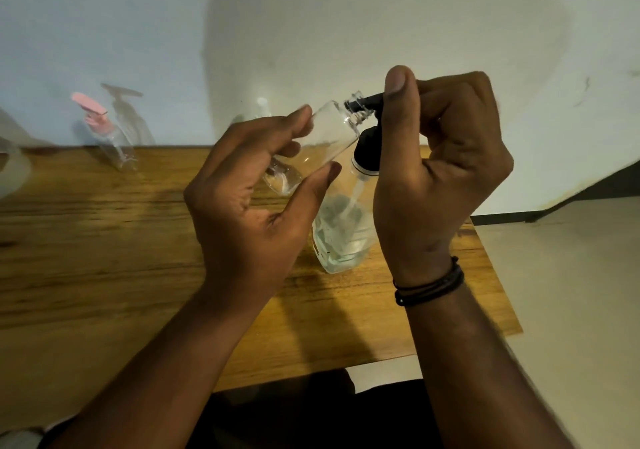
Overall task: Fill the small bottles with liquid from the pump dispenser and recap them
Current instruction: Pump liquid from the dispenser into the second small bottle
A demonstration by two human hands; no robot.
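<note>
While left hand grips the tilted small bottle, right hand clasps the pump head (nozzle at mouth); keep mouth under the spout, press slowly.

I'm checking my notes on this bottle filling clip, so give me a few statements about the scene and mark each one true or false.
1. The left hand holds a small clear bottle tilted toward the pump nozzle. True.
2. The right hand rests flat on the table. False: it is on the black pump head of the dispenser.
3. A bottle with a pink pump stands at the far left. True.
4. The dispenser lies on its side. False: it stands upright.
</note>
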